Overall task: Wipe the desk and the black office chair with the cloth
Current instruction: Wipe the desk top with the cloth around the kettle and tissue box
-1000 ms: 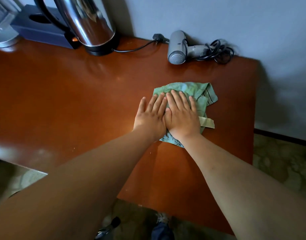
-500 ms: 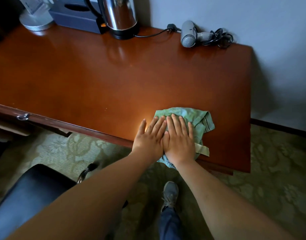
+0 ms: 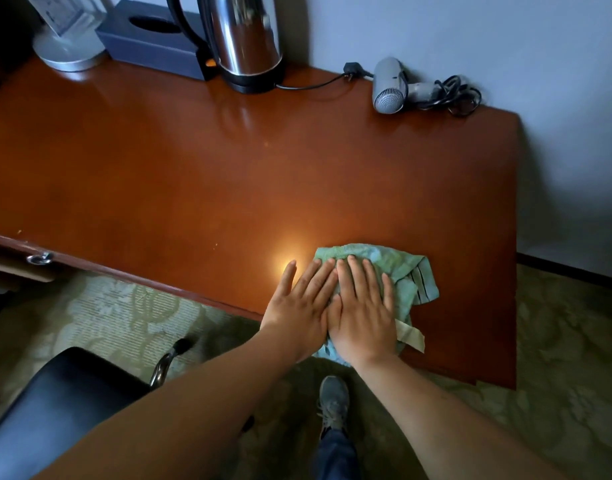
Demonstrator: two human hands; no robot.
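A crumpled green cloth (image 3: 394, 263) lies on the reddish-brown wooden desk (image 3: 193, 174), close to its front edge on the right side. My right hand (image 3: 363, 313) lies flat on the cloth, fingers spread, pressing it down. My left hand (image 3: 301, 313) lies flat right beside it, touching it, partly on the cloth's left edge and partly on the bare desk. A corner of the cloth hangs over the desk's front edge under my wrists. The black office chair (image 3: 55, 403) shows its seat at the lower left, in front of the desk.
Along the back wall stand a steel kettle (image 3: 242, 39) with its cord, a dark tissue box (image 3: 152, 39), a grey hair dryer (image 3: 391, 86) with coiled cable and a round silver base (image 3: 69, 46). Patterned carpet (image 3: 557, 358) and my shoe (image 3: 334, 400) lie below.
Both hands have dragged the cloth from the middle of the desk back to its front edge. In the last half second they have hardly shifted.
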